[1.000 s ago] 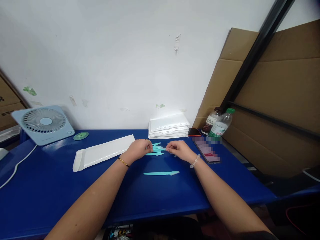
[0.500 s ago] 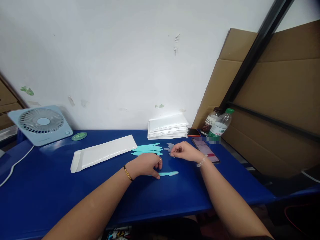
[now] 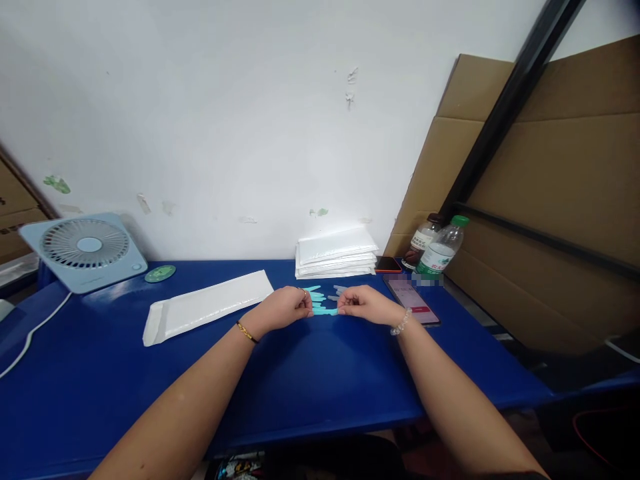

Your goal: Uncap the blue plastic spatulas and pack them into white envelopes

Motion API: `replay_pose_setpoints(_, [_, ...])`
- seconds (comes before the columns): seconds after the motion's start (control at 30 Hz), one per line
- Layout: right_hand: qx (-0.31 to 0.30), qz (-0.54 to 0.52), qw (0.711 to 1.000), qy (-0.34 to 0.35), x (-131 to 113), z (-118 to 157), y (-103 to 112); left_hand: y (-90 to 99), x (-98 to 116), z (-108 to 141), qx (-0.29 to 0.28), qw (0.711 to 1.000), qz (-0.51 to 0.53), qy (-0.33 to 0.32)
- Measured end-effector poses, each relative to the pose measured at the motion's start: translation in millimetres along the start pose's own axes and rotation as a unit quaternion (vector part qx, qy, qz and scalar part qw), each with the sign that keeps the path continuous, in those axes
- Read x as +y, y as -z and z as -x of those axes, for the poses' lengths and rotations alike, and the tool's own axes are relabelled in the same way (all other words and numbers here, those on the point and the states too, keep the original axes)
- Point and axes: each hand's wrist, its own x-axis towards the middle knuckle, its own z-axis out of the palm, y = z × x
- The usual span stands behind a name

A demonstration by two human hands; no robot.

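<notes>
My left hand (image 3: 293,308) is closed around the handle of a teal eyebrow razor (image 3: 325,312), held level just above the table. At the razor's other end, the fingers of my right hand (image 3: 363,303) are pinched together over the tip; whether a clear cap sits between them is hidden. Behind my left hand lies a pile of similar teal razors (image 3: 315,295), partly covered by it. Several small translucent caps (image 3: 338,291) lie beyond my right fingertips, partly hidden too.
A long white padded envelope (image 3: 210,305) lies to the left, and a stack of white envelopes (image 3: 336,253) stands by the wall. Farther left are a blue fan (image 3: 90,250) and a green disc (image 3: 161,273). Phones (image 3: 413,300) and two bottles (image 3: 439,250) occupy the right side.
My left hand has lifted the razor off the table and moved it away from me, toward the pile. Its tip now meets my right fingers, which have drawn slightly off the caps.
</notes>
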Motion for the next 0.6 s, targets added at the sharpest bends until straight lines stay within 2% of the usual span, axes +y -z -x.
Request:
replay_pose_setpoints(0.1, [0.061,-0.013,0.998,-0.013,10,1,7,5.8,-9,4,0.006,0.999,0.040,0.035])
replay_pose_setpoints(0.2, [0.152,-0.042,0.987,-0.022,17,1,14,2.9,-21,10,-0.032,0.983,0.165,0.076])
replay_pose_setpoints(0.3, [0.204,-0.101,0.974,-0.006,19,-2,13,-7.8,-28,13,-0.035,0.963,0.259,0.065])
replay_pose_setpoints(0.47, [0.200,-0.225,0.954,-0.014,17,-11,-2,-21.7,-31,11,0.014,0.935,0.351,0.047])
replay_pose_setpoints(0.6, [0.197,-0.291,0.935,-0.039,19,-16,-10,-25.4,-35,9,0.016,0.930,0.365,0.043])
